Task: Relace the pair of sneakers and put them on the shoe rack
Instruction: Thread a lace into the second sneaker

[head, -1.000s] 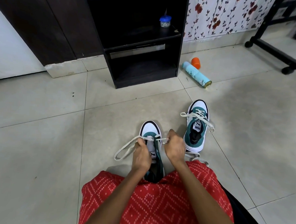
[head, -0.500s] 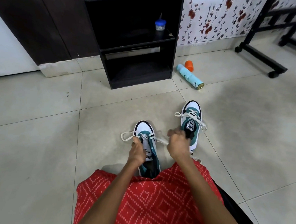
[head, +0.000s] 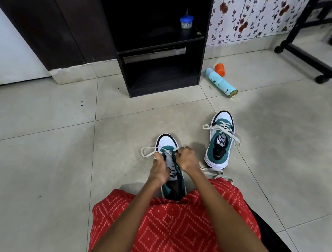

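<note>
With left hand (head: 160, 169), pinches the lace (head: 147, 152) at the lower eyelets of the near sneaker (head: 167, 143); with right hand (head: 187, 160), fingers curled, apparently grips the same lace on the other side. Keeps that sneaker on the floor (head: 66, 141), toe forward, heel tucked by the red garment (head: 167, 229). Second sneaker (head: 220, 142) just to the right, loosely laced, ends trailing. Probably mid-threading on the first rows. To do it well: pull both ends to equal length, keep the flat lace untwisted, feed each tip cleanly through its eyelet, snug each cross before moving up, hold the tongue centred. Farther out: black shoe rack (head: 162, 90) ahead by the wall, blue-lidded jar (head: 186, 23) on its upper shelf; spray can (head: 221, 83) and orange cap (head: 220, 67) beside.
</note>
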